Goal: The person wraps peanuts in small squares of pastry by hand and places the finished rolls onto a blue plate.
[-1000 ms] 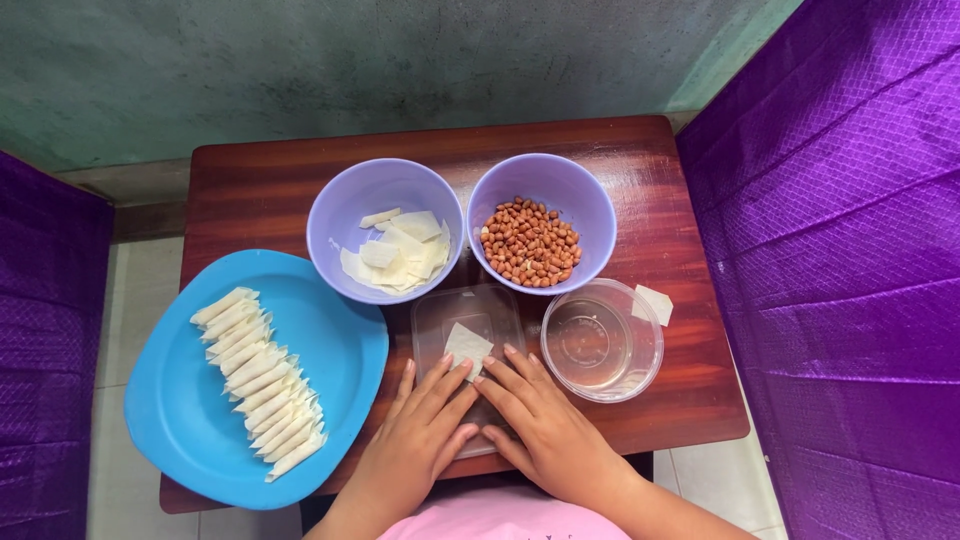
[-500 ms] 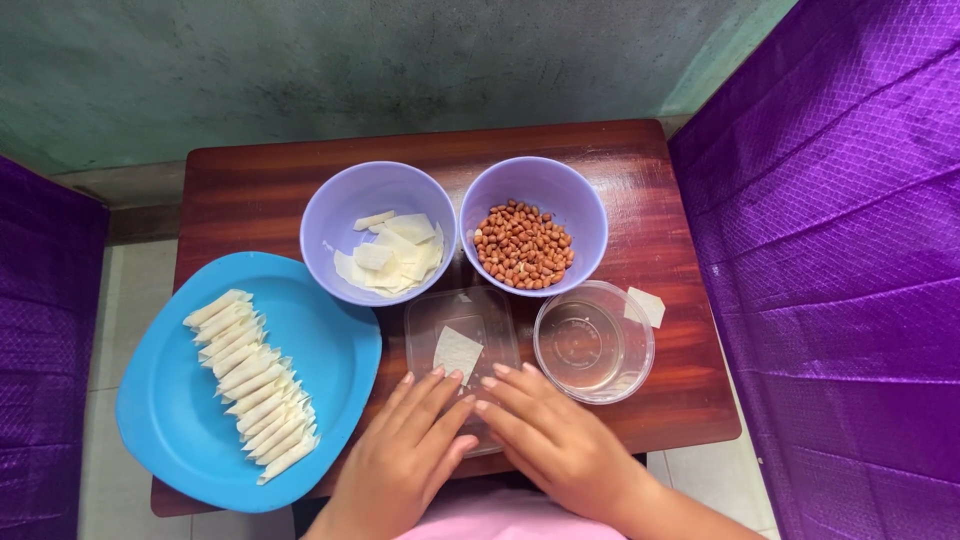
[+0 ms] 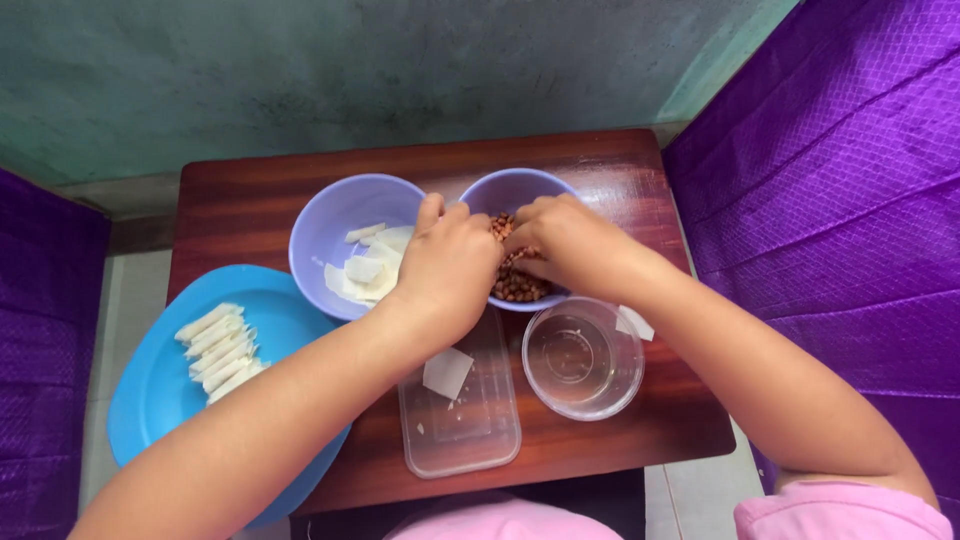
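Both of my hands were over the lavender bowl of peanuts (image 3: 515, 285), which stood toward the far edge of the tabletop (image 3: 250, 200), right of its middle. My left hand (image 3: 450, 270) reached in from the near left, its fingers curled down at the bowl's left rim and touching the nuts; I could not tell whether it had any pinched. My right hand (image 3: 570, 240) came in from the near right and lay across the top of the same bowl, its fingers bent into the pile, but whether they gripped any nuts was hidden. The two hands nearly met over the nuts. Just beside that bowl, on its left, stood a second lavender bowl (image 3: 335, 230) with pale, flat wrapper pieces (image 3: 365, 270) in it. Near the front edge lay a clear rectangular lid (image 3: 465, 430) with one small white wrapper square (image 3: 447, 372) on it, partly under my left wrist. To its right stood a clear round bowl of water (image 3: 583, 358), with another white scrap (image 3: 634, 323) at its far rim, beside my right forearm. A blue plate (image 3: 150, 400) overhung the near left corner, carrying a row of pale rolled sticks (image 3: 218, 345).
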